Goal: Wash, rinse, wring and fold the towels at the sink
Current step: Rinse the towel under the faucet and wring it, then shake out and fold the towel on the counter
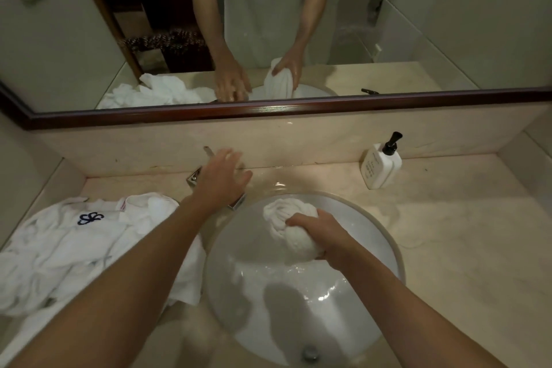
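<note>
My right hand (321, 233) grips a bunched, wet white towel (288, 225) held above the white round sink basin (385, 236). My left hand (222, 178) reaches over the chrome faucet (195, 178) at the back left of the basin, fingers spread and relaxed; the faucet is mostly hidden beneath it. A heap of white towels (74, 248), one with a dark blue emblem, lies on the counter left of the sink. Water pools low in the basin near the drain (310, 352).
A white soap pump bottle (380, 164) with a black top stands at the back right of the marble counter (463, 233). A framed mirror (268, 110) runs along the wall behind the sink and reflects my arms.
</note>
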A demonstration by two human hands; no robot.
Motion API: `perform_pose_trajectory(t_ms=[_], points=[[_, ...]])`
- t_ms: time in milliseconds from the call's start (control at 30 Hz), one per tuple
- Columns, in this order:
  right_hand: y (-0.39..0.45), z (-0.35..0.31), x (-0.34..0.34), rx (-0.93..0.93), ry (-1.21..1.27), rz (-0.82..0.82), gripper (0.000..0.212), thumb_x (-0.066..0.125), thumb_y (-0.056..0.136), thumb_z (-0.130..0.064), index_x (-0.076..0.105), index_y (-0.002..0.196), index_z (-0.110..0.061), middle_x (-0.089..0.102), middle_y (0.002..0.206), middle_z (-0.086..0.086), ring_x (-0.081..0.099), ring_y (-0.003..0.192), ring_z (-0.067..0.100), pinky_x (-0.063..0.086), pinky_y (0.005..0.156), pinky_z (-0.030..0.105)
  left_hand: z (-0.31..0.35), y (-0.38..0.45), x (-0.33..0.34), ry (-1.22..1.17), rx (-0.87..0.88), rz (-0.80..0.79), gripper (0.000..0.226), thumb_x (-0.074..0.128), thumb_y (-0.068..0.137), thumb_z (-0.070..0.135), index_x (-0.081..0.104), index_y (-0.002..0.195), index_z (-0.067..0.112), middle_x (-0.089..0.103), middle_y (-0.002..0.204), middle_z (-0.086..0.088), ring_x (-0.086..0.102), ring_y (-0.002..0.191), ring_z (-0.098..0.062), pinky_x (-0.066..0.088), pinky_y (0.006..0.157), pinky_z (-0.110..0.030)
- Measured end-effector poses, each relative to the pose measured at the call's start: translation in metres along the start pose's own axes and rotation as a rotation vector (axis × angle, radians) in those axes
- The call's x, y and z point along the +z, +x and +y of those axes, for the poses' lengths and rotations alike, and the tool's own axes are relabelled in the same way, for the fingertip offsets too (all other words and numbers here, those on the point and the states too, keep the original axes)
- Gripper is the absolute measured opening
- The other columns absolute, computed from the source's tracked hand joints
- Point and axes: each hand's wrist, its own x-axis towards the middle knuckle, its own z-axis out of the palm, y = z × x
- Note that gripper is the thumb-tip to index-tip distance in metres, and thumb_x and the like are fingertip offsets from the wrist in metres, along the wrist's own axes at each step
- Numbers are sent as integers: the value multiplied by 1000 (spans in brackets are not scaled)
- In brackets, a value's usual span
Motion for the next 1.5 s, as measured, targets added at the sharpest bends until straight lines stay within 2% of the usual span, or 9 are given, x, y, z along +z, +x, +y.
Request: perform_pose_trajectory(t_ms=[267, 433, 567, 667, 800, 900, 1067, 1300, 1500], points=[[-35, 22, -13, 192, 741, -186, 33, 71, 82, -27, 69, 110, -10, 72, 92, 11, 65, 73, 24, 51, 62, 31, 77, -104, 54, -910, -419, 209, 36, 58, 97, 37, 58, 125, 16, 63, 120, 3, 61, 102, -12, 47, 75, -19], [-58, 51, -8, 333, 1038, -347, 45, 67, 86, -31, 62, 122, -4, 68, 103, 17, 67, 74, 26, 58, 51, 29, 74, -123, 85, -1626, -577, -174, 72, 58, 82, 67, 58, 134, 16, 65, 128, -11, 61, 120, -31, 47, 102, -51], [-69, 85, -1, 449, 1208, -607, 82, 91, 67, -28, 52, 134, 0, 59, 104, 23, 66, 68, 30, 59, 54, 32, 54, -137, 92, -1993, -630, -417, 67, 61, 85, 55, 58, 135, 11, 57, 137, -20, 57, 123, -35, 49, 101, -47], [-80, 108, 6, 440, 1384, -654, 106, 94, 56, -43, 47, 140, 1, 54, 114, 25, 63, 74, 31, 61, 58, 37, 52, -142, 106, -1953, -592, -528, 74, 77, 75, 53, 58, 137, 18, 54, 141, -17, 49, 131, -36, 34, 113, -54], [-88, 114, 1, 416, 1406, -509, 112, 96, 52, -41, 46, 144, -2, 51, 122, 24, 60, 82, 30, 61, 62, 38, 67, -138, 105, -1813, -714, -493, 37, 62, 83, 44, 80, 87, 12, 74, 95, -10, 71, 89, -25, 50, 90, -41], [-82, 103, -13, 403, 1066, -365, 97, 101, 48, -23, 58, 133, -4, 63, 111, 21, 62, 82, 28, 59, 64, 37, 74, -127, 101, -1682, -751, -455, 35, 56, 92, 33, 76, 72, 12, 71, 78, -8, 70, 74, -20, 53, 76, -35], [-66, 87, -21, 122, 235, -231, 32, 69, 89, -28, 63, 120, -25, 75, 96, 5, 72, 84, 21, 58, 70, 37, 92, -108, 93, -1368, -775, -353, 27, 63, 89, 15, 66, 62, 13, 62, 55, 1, 60, 48, -12, 46, 46, -20], [-33, 70, -21, -127, -313, -105, 39, 64, 82, -17, 57, 120, -23, 68, 106, 8, 68, 96, 27, 62, 73, 49, 103, -90, 110, -852, -676, -25, 23, 60, 86, 28, 59, 67, 15, 59, 66, 2, 53, 67, -20, 39, 60, -29], [-14, 73, -28, -191, -626, -38, 52, 66, 82, -33, 50, 129, -15, 63, 104, 1, 62, 90, 18, 50, 62, 23, 108, -85, 125, -678, -709, 59, 29, 55, 91, 33, 63, 101, 7, 66, 95, -8, 61, 93, -30, 40, 74, -31]])
